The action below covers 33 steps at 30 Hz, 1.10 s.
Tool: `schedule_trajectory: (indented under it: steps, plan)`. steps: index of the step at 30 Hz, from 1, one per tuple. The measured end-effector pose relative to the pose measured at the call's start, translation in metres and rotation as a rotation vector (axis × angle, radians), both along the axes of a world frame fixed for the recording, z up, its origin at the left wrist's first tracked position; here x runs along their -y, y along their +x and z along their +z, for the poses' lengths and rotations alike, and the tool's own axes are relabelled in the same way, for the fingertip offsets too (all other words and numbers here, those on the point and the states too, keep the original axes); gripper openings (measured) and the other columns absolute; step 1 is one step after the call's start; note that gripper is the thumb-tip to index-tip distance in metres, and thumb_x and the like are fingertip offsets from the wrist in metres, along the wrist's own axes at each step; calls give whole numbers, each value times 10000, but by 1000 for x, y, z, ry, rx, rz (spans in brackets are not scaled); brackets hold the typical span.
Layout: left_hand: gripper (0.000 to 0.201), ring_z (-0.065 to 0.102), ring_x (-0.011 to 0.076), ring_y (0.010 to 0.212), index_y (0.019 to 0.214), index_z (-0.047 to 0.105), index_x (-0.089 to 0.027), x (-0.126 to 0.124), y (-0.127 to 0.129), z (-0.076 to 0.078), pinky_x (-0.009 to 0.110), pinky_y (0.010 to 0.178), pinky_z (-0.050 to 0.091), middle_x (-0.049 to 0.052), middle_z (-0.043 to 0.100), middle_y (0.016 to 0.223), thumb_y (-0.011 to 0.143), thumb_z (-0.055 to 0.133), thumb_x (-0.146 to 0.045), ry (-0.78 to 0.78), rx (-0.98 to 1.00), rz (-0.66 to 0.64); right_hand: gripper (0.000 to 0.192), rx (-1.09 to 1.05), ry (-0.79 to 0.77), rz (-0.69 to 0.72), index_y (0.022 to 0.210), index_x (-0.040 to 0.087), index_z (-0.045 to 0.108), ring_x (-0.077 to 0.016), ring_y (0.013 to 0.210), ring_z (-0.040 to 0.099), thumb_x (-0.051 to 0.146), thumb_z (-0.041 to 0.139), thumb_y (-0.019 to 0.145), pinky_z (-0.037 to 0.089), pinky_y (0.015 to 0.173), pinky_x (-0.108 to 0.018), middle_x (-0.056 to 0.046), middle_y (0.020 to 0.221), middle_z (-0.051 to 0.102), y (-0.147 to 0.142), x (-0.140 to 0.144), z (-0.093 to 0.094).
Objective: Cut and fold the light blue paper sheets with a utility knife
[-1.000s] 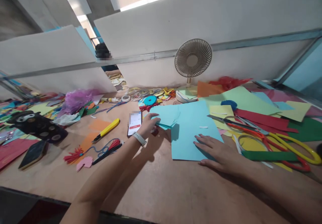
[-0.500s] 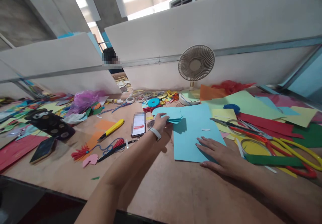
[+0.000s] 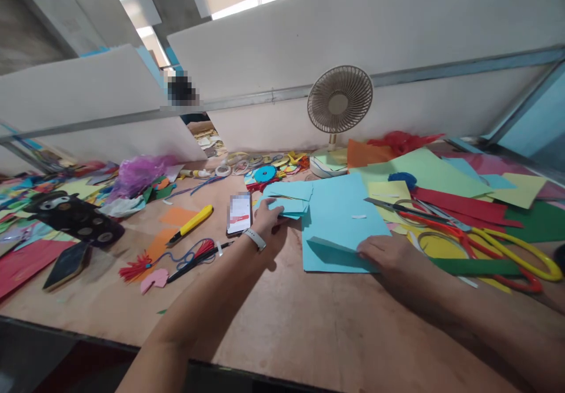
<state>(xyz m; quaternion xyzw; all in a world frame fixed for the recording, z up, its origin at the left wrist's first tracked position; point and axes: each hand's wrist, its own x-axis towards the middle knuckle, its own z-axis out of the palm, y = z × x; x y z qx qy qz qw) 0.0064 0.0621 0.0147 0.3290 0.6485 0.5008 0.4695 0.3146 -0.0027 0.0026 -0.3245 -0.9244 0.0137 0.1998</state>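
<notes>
My left hand (image 3: 270,219), with a pale watch strap on its wrist, pinches a small stack of light blue paper pieces (image 3: 291,192). The stack's right end lies near the left edge of a larger light blue sheet (image 3: 331,205). At the near right part of that sheet, my right hand (image 3: 380,250) has its fingers closed on the paper. The near part of the top sheet is bent up in a fold, with more blue paper flat beneath it. A small white strip (image 3: 359,217) lies on the sheet.
Large scissors with yellow (image 3: 525,255) and red handles lie right among coloured papers. Left are a phone (image 3: 239,213), a yellow utility knife (image 3: 192,224), a red tassel (image 3: 135,266) and a black patterned case (image 3: 77,216). A fan (image 3: 339,100) stands behind; a person is beyond the partition.
My right hand has gone from lying flat with spread fingers to gripping the blue sheet, whose near part is now raised. My left hand's small stack has tilted down and fanned a little.
</notes>
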Motion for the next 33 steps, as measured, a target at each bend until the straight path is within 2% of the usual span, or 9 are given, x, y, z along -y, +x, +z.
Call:
schedule_trajectory:
  steps: [10, 14, 17, 21, 24, 26, 29, 31, 33]
  plan:
    - [313, 673, 169, 831, 1223, 589, -143, -3, -8, 25, 325, 714, 581, 73, 661, 1065, 975, 621, -330, -162, -119, -183, 295, 35, -2, -4, 840, 217, 639, -209, 690, 624, 245, 386, 989, 416, 643, -329, -80, 780, 696, 21, -16, 16]
    - [516, 613, 153, 464, 1216, 589, -138, -2, -19, 35, 222, 434, 426, 39, 681, 664, 847, 755, -457, -208, -199, -308, 371, 36, 96, -28, 798, 211, 635, -208, 671, 614, 286, 341, 1011, 383, 614, -322, -78, 731, 679, 22, -18, 14]
    - [735, 580, 157, 389, 1368, 481, -119, 6, -22, 38, 229, 428, 419, 29, 668, 576, 824, 742, -538, -161, -260, -377, 377, 68, 64, -20, 784, 206, 626, -205, 651, 608, 287, 339, 1013, 366, 589, -313, -76, 718, 667, 24, -14, 22]
    - [944, 729, 260, 848, 1487, 380, -195, 43, -14, 39, 370, 770, 568, 119, 751, 990, 734, 801, -579, 73, -362, -534, 358, 104, -121, -6, 855, 200, 636, -202, 678, 622, 309, 339, 1022, 395, 609, -302, -71, 756, 664, 27, 4, 50]
    - [1052, 341, 363, 1442, 1521, 369, -211, 80, 4, 33, 506, 1171, 307, 175, 384, 1552, 670, 828, -625, 628, -671, -1023, 371, 83, -272, 39, 890, 210, 659, -202, 731, 643, 353, 344, 1025, 452, 661, -303, -76, 813, 684, 27, 26, 73]
    - [897, 267, 318, 1485, 1552, 314, -216, 99, 17, 25, 481, 1209, 253, 152, 303, 1596, 834, 724, -563, 788, -730, -1202, 359, 76, -418, 106, 959, 236, 686, -203, 806, 671, 389, 367, 1023, 493, 720, -307, -74, 911, 715, 24, 39, 85]
    - [400, 573, 199, 1288, 1419, 527, -227, 117, 27, 12, 331, 1124, 420, 108, 617, 1366, 1035, 471, -325, 821, -605, -1333, 387, 75, -681, 217, 1266, 321, 627, -224, 1053, 681, 520, 459, 980, 529, 866, -334, -56, 1270, 677, 18, 51, 86]
    - [327, 655, 188, 1182, 1301, 634, -194, 124, 24, 5, 267, 1034, 500, 120, 683, 1265, 1036, 466, -285, 783, -528, -1349, 716, 0, -794, 334, 1514, 288, 388, -281, 1322, 524, 657, 493, 910, 483, 1012, -399, -100, 1528, 464, 13, 55, 72]
    - [300, 672, 199, 1155, 1260, 659, -175, 128, 18, 0, 261, 1017, 516, 130, 708, 1213, 1021, 508, -277, 781, -494, -1338, 758, -36, -797, 410, 1583, 242, 189, -288, 1473, 275, 654, 345, 966, 347, 1138, -474, -118, 1623, 258, 9, 57, 48]
